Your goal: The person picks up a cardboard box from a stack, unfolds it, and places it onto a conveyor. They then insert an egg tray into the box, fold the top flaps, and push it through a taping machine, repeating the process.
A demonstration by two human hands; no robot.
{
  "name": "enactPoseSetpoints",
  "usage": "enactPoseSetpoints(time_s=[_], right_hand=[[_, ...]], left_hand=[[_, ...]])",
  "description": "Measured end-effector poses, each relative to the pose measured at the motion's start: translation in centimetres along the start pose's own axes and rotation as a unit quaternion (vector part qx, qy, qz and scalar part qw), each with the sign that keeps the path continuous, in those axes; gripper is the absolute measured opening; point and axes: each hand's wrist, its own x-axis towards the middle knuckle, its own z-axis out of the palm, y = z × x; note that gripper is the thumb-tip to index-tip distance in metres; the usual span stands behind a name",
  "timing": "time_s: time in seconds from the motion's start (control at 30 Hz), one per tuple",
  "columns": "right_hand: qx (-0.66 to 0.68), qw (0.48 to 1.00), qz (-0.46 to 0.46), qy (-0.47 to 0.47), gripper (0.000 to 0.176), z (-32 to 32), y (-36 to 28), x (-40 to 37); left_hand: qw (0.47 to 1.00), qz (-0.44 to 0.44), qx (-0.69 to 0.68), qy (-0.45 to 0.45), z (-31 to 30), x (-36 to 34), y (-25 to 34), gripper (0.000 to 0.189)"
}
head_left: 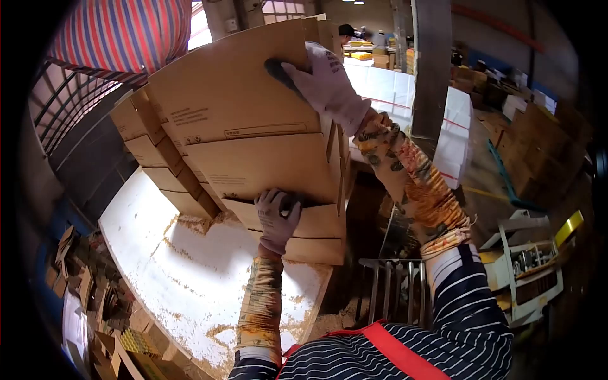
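A tall stack of flat, folded brown cardboard boxes (253, 114) stands tilted in front of me, with small dark print on its faces. My right hand (329, 85), in a pale glove with dark fingertips, grips the upper right edge of the top cardboard. Its thumb lies on the front face and its other fingers are hidden behind. Lower down, my left hand (278, 218), gloved alike, is curled at the edge of a lower cardboard layer (253, 166). Those fingers partly cover that edge. Patterned sleeves cover both forearms.
Under the stack is a white, worn tabletop (202, 278) with brown scraps. Metal rollers (396, 291) lie to its right, near a grey post (432, 69). White stacks (386, 85) and a person (346, 33) are behind. Cardboard scraps (82, 278) pile up at lower left.
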Motion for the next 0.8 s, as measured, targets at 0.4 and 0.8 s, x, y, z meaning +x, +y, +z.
enactPoseSetpoints(time_s=[0.4,0.8], right_hand=[[-0.595,0.757,-0.175,0.205,0.045,-22.7,-4.6,-17.5],[-0.291,0.851,0.408,0.16,0.007,-21.2,6.7,-53.1]], left_hand=[[0.985,-0.073,-0.156,-0.004,-1.8,-0.9,-1.0,0.03],[0.658,-0.255,-0.62,-0.342,15.5,-10.3,7.6,0.05]])
